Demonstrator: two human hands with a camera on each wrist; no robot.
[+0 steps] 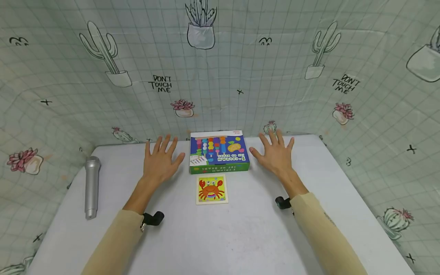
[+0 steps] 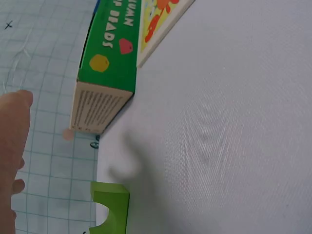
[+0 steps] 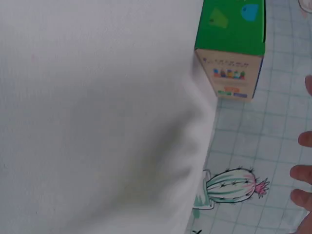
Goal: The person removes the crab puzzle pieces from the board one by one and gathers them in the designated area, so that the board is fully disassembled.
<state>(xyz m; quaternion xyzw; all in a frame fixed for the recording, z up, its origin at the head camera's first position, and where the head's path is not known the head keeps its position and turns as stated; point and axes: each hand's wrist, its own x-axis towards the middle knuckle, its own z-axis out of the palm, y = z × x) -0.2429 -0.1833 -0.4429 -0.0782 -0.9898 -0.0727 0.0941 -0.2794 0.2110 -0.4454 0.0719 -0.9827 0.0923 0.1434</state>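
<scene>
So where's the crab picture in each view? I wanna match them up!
Head: the crab picture is just below the middle, right under the colourful bead box.
Left wrist: the crab picture is at the top edge, partly cut off, to the right of the bead box.
Right wrist: it isn't in this one.
Shared landmark: the bead box, with its green side showing in all three.

The box (image 1: 219,151) lies at the far edge of the desk (image 1: 240,236), between the left hand (image 1: 159,162) and the right hand (image 1: 276,154), with the cloth (image 1: 220,76) behind it. Just before the box lies the picture panel (image 1: 212,189); the microphone (image 1: 91,187) lies left of the left hand, near the desk's left edge. A block (image 2: 118,207) sits left of the box, by the far edge.
</scene>
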